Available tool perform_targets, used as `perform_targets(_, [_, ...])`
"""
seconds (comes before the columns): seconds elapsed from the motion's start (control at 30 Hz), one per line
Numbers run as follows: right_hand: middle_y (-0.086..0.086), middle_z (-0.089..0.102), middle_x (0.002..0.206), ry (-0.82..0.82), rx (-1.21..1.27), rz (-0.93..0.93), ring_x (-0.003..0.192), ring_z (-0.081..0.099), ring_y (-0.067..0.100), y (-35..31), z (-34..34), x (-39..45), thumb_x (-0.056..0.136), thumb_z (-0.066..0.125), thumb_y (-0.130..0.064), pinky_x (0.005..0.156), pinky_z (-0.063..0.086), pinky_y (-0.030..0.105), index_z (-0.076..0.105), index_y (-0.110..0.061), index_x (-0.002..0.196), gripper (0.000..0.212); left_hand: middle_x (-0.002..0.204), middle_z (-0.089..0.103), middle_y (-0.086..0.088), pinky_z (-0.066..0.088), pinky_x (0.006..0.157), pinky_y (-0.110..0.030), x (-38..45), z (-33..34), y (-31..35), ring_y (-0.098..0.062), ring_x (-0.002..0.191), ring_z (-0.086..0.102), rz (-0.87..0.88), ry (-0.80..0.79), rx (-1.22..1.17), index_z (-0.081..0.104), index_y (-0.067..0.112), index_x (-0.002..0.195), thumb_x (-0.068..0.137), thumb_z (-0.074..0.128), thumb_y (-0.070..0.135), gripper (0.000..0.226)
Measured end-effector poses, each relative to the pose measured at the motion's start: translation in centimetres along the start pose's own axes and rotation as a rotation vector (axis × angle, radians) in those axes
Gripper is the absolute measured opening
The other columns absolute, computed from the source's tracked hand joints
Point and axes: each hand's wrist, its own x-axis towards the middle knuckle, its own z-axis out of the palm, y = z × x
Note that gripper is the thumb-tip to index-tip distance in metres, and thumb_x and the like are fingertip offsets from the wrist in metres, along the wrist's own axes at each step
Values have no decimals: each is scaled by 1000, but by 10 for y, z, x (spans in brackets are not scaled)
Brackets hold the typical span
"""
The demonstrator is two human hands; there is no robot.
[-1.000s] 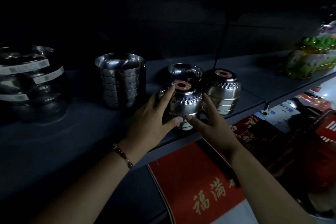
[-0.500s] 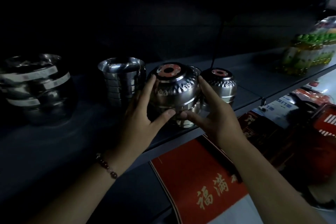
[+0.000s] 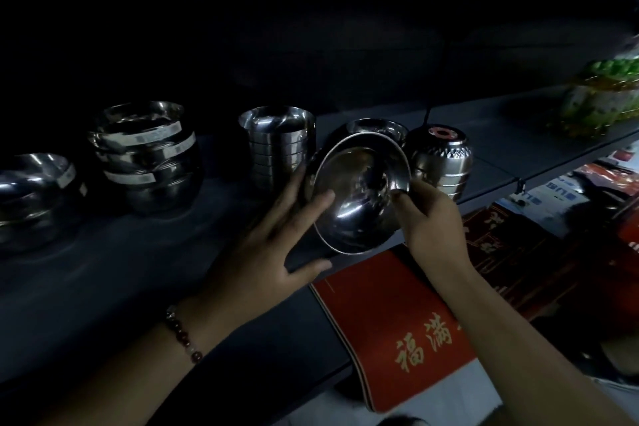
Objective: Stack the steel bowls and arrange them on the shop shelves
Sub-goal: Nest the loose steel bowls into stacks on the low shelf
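Steel, shiny and dark, fills the middle of the view: a held bowl stack (image 3: 359,194) is tipped so its open mouth faces the camera. It hangs in the air just in front of the shelf (image 3: 173,270), touching nothing but the two hands.

The left hand (image 3: 273,245) cups the stack from about 8 o'clock. Its fingers curl round the outside wall, one fingertip lies over the rim onto the inside, and the thumb sticks out below. The right hand (image 3: 428,221) pinches the rim at about 3 o'clock, thumb inside and fingers behind. A bead bracelet (image 3: 183,335) sits on the left wrist.

I think these bowls are hard and will not bend or break. Being thin steel, they are likely light, but smooth and slippery. Nested bowls may slide apart when tipped like this, so the best hold is one palm under the bottom and the other hand on the rim.

At 1 o'clock from the held stack, an upside-down bowl stack (image 3: 441,162) with a red ring on top stands on the shelf. At 12 o'clock, just behind, sits a single open bowl (image 3: 377,126). At 10 o'clock stands a tall bowl stack (image 3: 278,145), mouth up. Far off at 9 o'clock are bigger labelled bowls (image 3: 148,156). Below, at 6 o'clock, lies a red box (image 3: 397,328) with gold writing
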Motion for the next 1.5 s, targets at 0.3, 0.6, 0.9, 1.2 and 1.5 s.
perform_targets(0.3, [-11,69,67,-179,230,286,62,60,7,-17,33,-13,96,58,-32,54,43,19,70,-28,89,15,139,43,29,44,105,-23,-20,-9,-15,3,129,46,-393,63,-402,47,47,127,74,76,56,61])
perform_targets(0.6, [-14,44,146,-322,123,-181,134,45,7,-34,44,-23,84,70,-48,107,44,37,25,-48,149,79,117,67,18,51,101,-43,-10,-19,-22,-6,115,63,-616,217,-709,53,55,119,70,75,55,54])
perform_targets(0.9, [-21,59,122,-179,156,-278,118,56,1,-51,66,2,75,79,-34,98,52,38,43,-45,140,75,133,62,15,47,106,-43,14,-26,-36,-5,127,56,-524,362,-633,46,48,141,84,67,46,61])
perform_targets(1.2, [-11,55,141,-64,275,-380,130,51,4,-54,90,42,87,72,-14,104,48,34,46,-37,142,65,123,59,36,53,98,-41,56,-14,-45,2,117,58,-505,596,-474,50,51,134,89,72,30,54])
perform_targets(1.5, [-3,54,145,-15,375,-325,138,45,11,-40,130,91,89,70,-14,108,45,37,47,-32,143,62,118,58,31,38,91,-2,91,5,-80,16,116,50,-528,658,-360,53,40,135,89,71,32,50])
